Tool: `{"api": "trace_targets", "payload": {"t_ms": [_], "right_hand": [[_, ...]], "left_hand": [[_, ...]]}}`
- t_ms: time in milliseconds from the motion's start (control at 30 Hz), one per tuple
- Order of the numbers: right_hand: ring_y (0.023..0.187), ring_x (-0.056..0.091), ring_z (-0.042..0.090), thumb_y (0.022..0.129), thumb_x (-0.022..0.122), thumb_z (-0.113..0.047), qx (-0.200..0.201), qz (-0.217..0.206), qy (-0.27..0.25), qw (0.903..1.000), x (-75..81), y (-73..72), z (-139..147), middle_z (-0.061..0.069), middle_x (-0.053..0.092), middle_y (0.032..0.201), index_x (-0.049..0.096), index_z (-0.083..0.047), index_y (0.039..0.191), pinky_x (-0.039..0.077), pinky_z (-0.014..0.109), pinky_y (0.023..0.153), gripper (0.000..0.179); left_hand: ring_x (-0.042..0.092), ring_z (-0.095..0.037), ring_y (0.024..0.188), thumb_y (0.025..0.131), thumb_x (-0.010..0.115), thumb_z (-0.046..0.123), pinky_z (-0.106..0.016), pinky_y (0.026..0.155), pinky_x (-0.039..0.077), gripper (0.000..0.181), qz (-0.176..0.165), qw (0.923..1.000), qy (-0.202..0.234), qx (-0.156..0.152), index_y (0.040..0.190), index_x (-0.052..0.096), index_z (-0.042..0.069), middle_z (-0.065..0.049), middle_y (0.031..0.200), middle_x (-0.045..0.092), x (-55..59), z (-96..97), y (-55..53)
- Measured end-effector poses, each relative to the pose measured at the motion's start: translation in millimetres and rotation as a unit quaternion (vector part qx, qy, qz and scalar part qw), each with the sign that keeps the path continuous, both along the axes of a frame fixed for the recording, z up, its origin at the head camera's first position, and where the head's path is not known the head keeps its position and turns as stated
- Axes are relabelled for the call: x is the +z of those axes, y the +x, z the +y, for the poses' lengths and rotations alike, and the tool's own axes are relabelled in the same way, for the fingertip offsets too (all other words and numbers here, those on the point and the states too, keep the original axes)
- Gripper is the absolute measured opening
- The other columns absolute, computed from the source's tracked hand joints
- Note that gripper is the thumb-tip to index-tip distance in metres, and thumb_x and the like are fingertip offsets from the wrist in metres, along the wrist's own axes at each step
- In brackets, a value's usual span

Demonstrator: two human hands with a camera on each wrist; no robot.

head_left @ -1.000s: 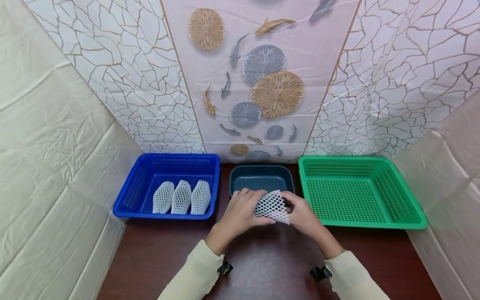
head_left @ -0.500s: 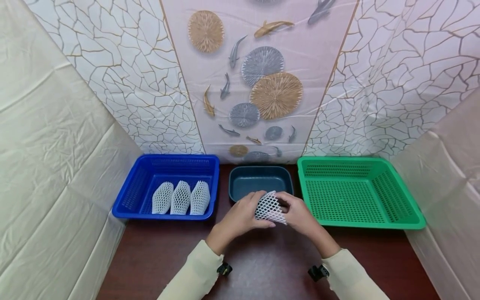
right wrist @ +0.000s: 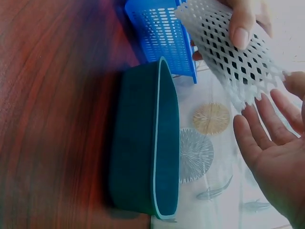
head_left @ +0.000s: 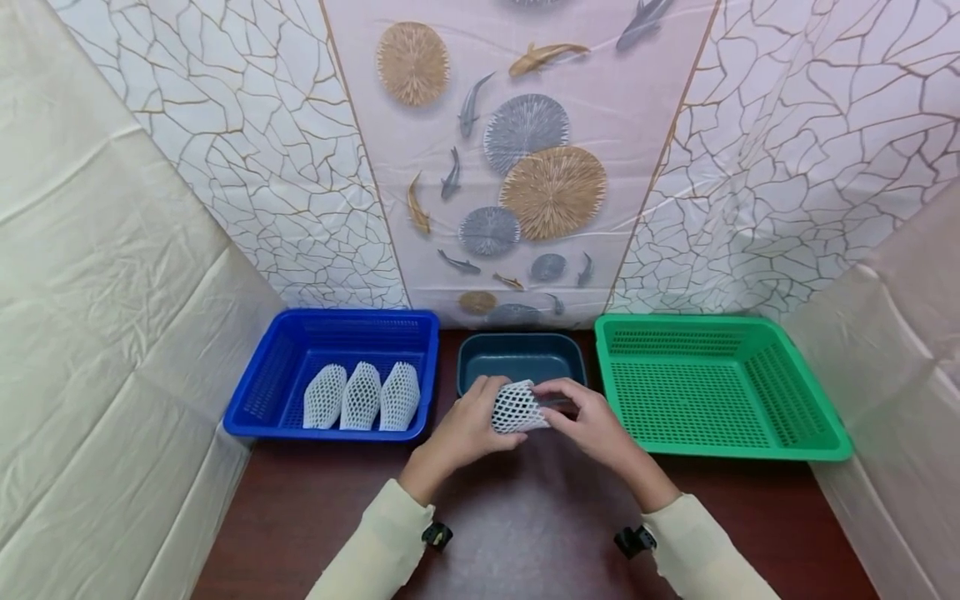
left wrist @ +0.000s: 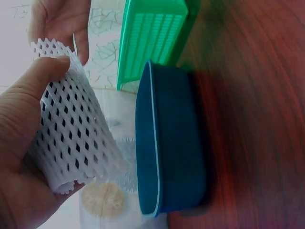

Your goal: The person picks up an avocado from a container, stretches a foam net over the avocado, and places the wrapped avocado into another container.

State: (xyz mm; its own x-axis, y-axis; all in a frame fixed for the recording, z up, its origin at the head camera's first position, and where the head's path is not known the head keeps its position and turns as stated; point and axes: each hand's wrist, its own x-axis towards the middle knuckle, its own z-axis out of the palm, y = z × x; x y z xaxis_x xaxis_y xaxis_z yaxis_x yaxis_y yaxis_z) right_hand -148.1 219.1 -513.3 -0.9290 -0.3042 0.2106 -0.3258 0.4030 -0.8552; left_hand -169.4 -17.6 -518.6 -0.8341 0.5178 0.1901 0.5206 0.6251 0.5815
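Note:
A white foam net sleeve (head_left: 516,407) is held above the table, in front of the small dark teal basin (head_left: 521,337). My left hand (head_left: 467,427) grips it from the left, and the thumb lies across the mesh (left wrist: 78,129) in the left wrist view. Dark shows through the holes, but what is inside cannot be told. At the sleeve's right end is my right hand (head_left: 600,423), thumb and index finger spread on either side of the rim. In the right wrist view the right fingers (right wrist: 267,126) are loosely extended, their tips at the sleeve's edge.
A blue basket (head_left: 255,427) at the left holds three similar white net sleeves (head_left: 362,396), lying side by side. To the right stands a green basket (head_left: 738,450). Both stand on the dark red-brown table (head_left: 525,533), against a patterned cloth backdrop (head_left: 551,192).
The left hand and the net sleeve have shifted slightly left. The right fingers have drawn back from the sleeve's open end to its rim, spreading apart.

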Motion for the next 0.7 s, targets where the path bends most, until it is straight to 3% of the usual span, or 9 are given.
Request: {"api": "trace_targets", "payload": {"t_ms": [167,367,500,700], "right_hand": [[0.116,0.067,0.026,0.099,0.068,-0.009,-0.003,0.023,0.012,0.9996,6.1,-0.9,-1.6,0.007,0.066,0.129,0.067,-0.012,0.127,0.059,0.035,0.09,0.028],[0.124,0.064,0.021,0.1,0.067,-0.013,0.005,0.076,0.082,0.9938,11.7,0.0,-9.6,0.002,0.064,0.135,0.065,-0.018,0.133,0.057,0.046,0.096,0.033],[0.133,0.057,0.021,0.101,0.067,-0.019,0.019,0.132,0.15,0.9796,9.0,0.2,-18.6,0.001,0.059,0.144,0.061,-0.02,0.14,0.053,0.047,0.103,0.04],[0.139,0.051,0.024,0.101,0.067,-0.021,0.059,0.215,0.224,0.9488,4.9,-4.7,-38.7,0.002,0.051,0.155,0.056,-0.016,0.146,0.047,0.046,0.111,0.047]], "left_hand": [[0.061,-0.021,0.109,0.084,0.084,0.044,-0.041,0.095,0.056,0.083,0.003,0.9994,0.006,0.033,0.147,0.044,0.008,-0.01,0.133,0.058,6.0,-14.5,-4.8],[0.062,-0.025,0.11,0.084,0.085,0.043,-0.045,0.094,0.057,0.086,0.029,0.9957,0.016,0.086,0.149,0.042,0.007,-0.014,0.133,0.058,12.9,-33.2,-11.5],[0.062,-0.03,0.113,0.086,0.083,0.044,-0.049,0.094,0.056,0.087,0.038,0.9925,0.017,0.115,0.151,0.041,0.007,-0.019,0.135,0.057,18.4,-49.2,-17.5],[0.059,-0.04,0.124,0.089,0.079,0.046,-0.057,0.099,0.053,0.088,0.031,0.9855,0.008,0.166,0.155,0.036,0.008,-0.023,0.144,0.051,26.7,-78.6,-26.7]]}}
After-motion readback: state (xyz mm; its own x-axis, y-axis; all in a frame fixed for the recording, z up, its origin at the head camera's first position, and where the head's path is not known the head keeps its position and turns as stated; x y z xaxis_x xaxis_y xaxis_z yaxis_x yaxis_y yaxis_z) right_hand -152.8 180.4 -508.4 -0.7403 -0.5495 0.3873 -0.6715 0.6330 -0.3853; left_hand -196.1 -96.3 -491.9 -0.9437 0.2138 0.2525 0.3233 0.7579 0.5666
